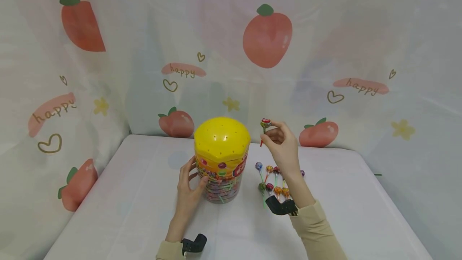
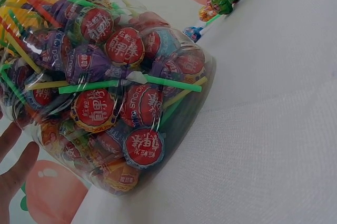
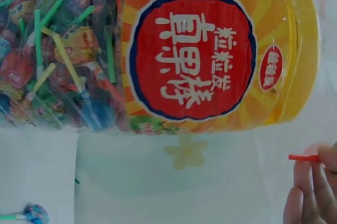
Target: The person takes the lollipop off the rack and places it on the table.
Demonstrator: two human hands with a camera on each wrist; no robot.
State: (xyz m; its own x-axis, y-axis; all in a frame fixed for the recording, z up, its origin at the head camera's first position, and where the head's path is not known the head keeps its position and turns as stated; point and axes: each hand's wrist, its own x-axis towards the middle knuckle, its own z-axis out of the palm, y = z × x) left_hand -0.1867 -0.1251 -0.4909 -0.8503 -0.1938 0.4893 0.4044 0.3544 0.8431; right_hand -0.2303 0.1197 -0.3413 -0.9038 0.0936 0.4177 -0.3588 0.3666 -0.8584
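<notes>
A clear jar of lollipops (image 1: 223, 191) with a domed yellow lid (image 1: 221, 139) stands on the table in the head view. My left hand (image 1: 188, 191) holds its left side, thumb toward the front and fingers around the back edge. To the right of the lid, my right hand (image 1: 285, 149) pinches a single lollipop (image 1: 265, 123) by its stick, head up, above the table. Its red stick (image 3: 303, 157) pokes out from the fingers in the right wrist view. Many wrapped lollipops (image 2: 95, 109) show through the jar wall in the left wrist view.
Several loose lollipops (image 1: 269, 187) lie in rows on the white table (image 1: 119, 212), right of the jar and partly hidden by my right forearm. Behind the table hangs a pale backdrop (image 1: 216, 31) printed with fruit and hearts. A yellow-orange label (image 3: 274, 23) wraps the upper jar.
</notes>
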